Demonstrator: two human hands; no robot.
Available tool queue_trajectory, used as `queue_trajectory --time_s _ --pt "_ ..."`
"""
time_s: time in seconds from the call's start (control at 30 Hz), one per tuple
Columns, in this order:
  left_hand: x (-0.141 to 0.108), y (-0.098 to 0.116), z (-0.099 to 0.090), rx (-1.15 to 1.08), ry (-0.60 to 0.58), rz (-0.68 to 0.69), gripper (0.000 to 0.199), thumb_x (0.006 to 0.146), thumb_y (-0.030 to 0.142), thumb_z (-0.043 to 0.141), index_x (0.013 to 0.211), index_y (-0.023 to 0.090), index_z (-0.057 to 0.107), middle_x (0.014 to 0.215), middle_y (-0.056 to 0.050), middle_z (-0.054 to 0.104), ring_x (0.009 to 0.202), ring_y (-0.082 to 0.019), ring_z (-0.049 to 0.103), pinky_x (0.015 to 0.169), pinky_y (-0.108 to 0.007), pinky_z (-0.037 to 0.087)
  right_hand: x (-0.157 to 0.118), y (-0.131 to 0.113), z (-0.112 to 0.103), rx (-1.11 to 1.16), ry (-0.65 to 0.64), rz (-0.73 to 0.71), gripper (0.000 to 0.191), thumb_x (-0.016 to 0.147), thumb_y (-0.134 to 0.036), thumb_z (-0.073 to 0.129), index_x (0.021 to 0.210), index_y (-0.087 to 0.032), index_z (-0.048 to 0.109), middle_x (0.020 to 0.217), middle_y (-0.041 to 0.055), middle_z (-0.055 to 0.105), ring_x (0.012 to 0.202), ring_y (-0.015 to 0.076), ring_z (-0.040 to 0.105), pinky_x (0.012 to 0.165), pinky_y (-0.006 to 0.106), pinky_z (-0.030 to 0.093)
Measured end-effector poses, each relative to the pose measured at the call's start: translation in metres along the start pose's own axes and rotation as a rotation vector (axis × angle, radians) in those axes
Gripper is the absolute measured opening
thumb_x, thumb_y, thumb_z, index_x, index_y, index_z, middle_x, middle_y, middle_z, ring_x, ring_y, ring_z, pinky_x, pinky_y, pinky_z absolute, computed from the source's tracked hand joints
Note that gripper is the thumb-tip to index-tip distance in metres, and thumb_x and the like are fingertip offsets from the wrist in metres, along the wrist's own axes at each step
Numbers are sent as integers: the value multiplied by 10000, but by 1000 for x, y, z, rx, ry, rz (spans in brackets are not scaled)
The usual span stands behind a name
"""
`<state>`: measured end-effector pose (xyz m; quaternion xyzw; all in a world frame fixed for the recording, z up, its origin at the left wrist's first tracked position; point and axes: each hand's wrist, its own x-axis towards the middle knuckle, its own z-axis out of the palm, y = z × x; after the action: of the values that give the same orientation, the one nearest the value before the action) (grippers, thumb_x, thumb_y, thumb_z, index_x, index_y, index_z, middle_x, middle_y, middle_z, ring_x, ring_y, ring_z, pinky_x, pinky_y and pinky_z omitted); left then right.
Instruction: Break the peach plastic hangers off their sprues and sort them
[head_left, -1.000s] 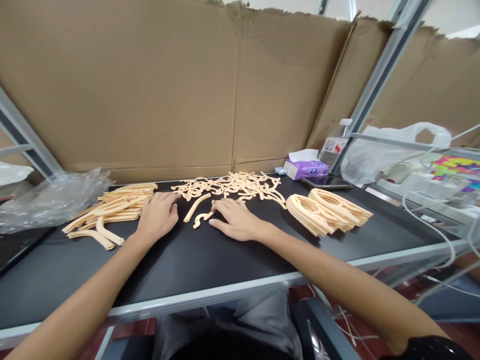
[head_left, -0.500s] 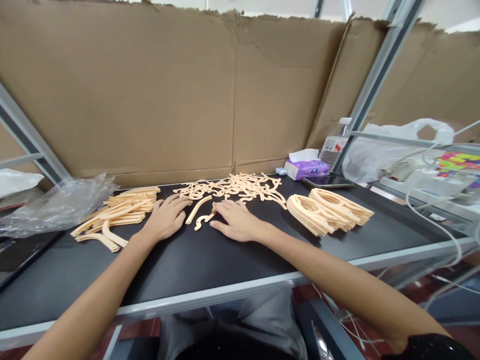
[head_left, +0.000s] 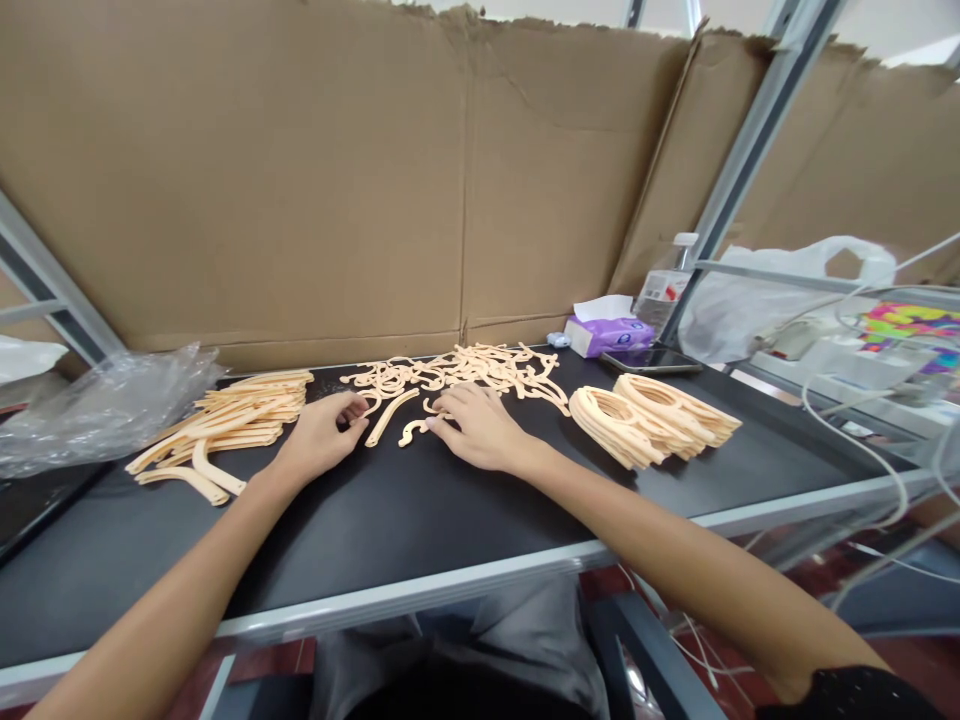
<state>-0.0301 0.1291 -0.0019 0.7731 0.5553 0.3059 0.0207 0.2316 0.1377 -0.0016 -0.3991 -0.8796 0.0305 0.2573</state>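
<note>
My left hand (head_left: 324,436) has its fingers curled in, with a small curved wooden piece (head_left: 370,402) at its fingertips. My right hand (head_left: 480,428) rests just above the table, thumb and forefinger closed on the end of a small S-shaped wooden piece (head_left: 412,432). Part of that piece is hidden by the fingers. Between the hands lies a longer, slightly bent wooden strip (head_left: 391,418). Behind them spreads a loose pile of thin curly wooden pieces (head_left: 487,370).
Left is a stack of long curved wooden strips (head_left: 240,420) beside crumpled clear plastic (head_left: 112,405). Right are stacked wooden pieces with round openings (head_left: 626,430), a purple tissue pack (head_left: 611,335), a phone (head_left: 652,360) and a bottle (head_left: 667,285). Cardboard (head_left: 300,200) walls the back.
My left hand has gone from lying flat to curled fingers, with a small curved piece now showing at them. My right hand and the S-shaped piece have shifted slightly right and away.
</note>
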Motion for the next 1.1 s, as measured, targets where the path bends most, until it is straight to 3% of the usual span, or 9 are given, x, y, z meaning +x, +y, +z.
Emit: queue_trajectory --time_s 0.17,0.3,0.43,0.63,0.8,0.9,1.0,1.1 --pt "1 0 0 -49 77 -67 335 726 224 557 1037 158 660 880 -59 714 767 -196 653 754 -335 543 -3 0 1 3 -45 -92 365 1000 -426 411 1135 -247 700 1321 105 587 1290 281 429 1053 505 301" --pt "1 4 -1 -126 147 -122 258 738 261 586 962 170 676 918 -69 726 808 -206 676 824 -366 554 -3 0 2 4 5 -76 365 993 -411 438 1109 -202 713 1299 136 584 1274 278 443 1045 486 317" --pt "0 18 -2 -413 207 -208 244 692 375 708 844 186 686 881 -59 741 829 -220 699 851 -366 565 -1 -4 -1 51 62 -71 325 978 -386 489 1096 -168 699 1162 123 634 1168 243 504 1019 432 333" --pt "-8 45 0 -711 34 -183 276 616 380 827 746 170 703 850 -65 748 782 -207 695 780 -336 573 0 -12 -4 211 74 -41 299 941 -426 556 1030 -167 676 1072 93 679 1093 233 536 991 424 326" --pt "-13 58 3 -778 -78 -177 295 608 381 840 711 157 679 863 -70 746 811 -219 705 837 -360 569 1 -15 -2 533 95 -57 185 943 -311 550 922 -191 690 938 25 707 893 152 590 845 291 396" --pt "-12 54 4 -695 -59 -146 324 671 429 788 822 160 686 942 -81 744 859 -234 706 873 -388 557 1 -16 -3 613 131 -29 229 946 -298 521 814 -178 666 795 5 661 781 134 572 749 254 399" --pt "-11 45 5 -337 31 -37 305 785 438 672 956 185 689 1027 -77 730 958 -249 679 948 -416 509 2 -13 -4 577 241 33 258 938 -309 515 741 -169 606 754 8 622 752 136 556 737 257 393" --pt "-10 36 5 5 19 28 346 837 430 594 1090 204 661 1127 -85 703 1061 -276 636 985 -433 469 4 -8 -4 496 301 50 246 922 -267 507 700 -174 557 732 7 596 732 135 538 725 258 382"
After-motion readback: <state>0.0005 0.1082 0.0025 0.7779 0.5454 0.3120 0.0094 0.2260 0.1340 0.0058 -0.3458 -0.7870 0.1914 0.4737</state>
